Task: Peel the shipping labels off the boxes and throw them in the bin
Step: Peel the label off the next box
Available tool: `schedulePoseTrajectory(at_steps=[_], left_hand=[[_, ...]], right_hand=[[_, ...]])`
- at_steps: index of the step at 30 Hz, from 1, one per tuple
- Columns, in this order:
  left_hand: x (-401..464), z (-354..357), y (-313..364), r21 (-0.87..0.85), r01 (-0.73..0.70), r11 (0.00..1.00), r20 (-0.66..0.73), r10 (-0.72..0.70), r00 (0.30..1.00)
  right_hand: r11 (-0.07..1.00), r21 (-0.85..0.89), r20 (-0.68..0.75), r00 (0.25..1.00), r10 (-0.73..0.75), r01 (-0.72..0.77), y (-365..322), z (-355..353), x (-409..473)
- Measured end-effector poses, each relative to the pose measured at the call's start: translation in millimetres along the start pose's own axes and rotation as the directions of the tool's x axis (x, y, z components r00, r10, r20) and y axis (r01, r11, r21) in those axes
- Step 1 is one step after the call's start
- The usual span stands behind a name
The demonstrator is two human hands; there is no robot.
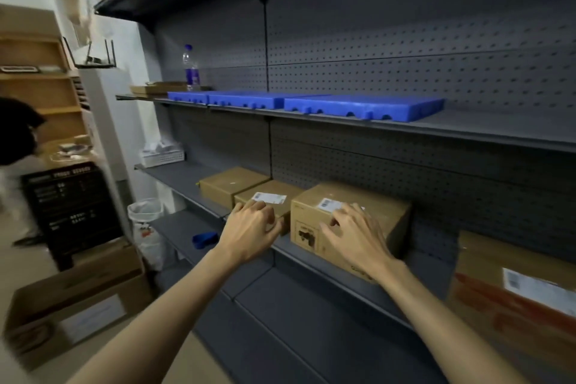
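Note:
Three cardboard boxes sit in a row on a grey shelf (184,179). The middle box (280,193) carries a white shipping label (270,198) on top. My left hand (249,223) rests on its near corner, fingers curled at the label's edge. The larger box (389,212) to the right has a label (328,204) on its top, partly covered by my right hand (355,232), whose fingers are spread over the box's top front edge. The far-left box (230,182) shows no label. A bin (145,212) lined with a white bag stands on the floor at the left.
A fourth box (498,290) with a label (536,290) stands at the right. Blue foam slabs (358,106) and a bottle (190,68) lie on the shelf above. Boxes on the floor (78,296) and a person (15,131) are at the left.

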State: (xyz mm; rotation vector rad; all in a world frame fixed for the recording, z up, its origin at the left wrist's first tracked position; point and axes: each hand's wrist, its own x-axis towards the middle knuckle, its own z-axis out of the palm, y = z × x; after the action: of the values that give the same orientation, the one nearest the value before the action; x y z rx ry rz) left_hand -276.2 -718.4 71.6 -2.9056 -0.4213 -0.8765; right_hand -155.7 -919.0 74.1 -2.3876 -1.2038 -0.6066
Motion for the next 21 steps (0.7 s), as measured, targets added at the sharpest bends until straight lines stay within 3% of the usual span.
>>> schedulePoseTrajectory(at_steps=[12, 21], left_hand=[[11.1, 41.5, -139.2, -0.037, 0.080, 0.996, 0.016, -0.079, 0.997], [88.0, 100.8, -227.2, -0.017, 0.037, 0.999, 0.113, -0.035, 0.993]], right_hand=[[1.000, 0.001, 0.101, 0.995, -0.026, 0.026, -84.0, 99.0, 88.9], [0.999, -0.038, 0.092, 0.996, 0.000, 0.003, -99.9, 196.0, 195.9]])
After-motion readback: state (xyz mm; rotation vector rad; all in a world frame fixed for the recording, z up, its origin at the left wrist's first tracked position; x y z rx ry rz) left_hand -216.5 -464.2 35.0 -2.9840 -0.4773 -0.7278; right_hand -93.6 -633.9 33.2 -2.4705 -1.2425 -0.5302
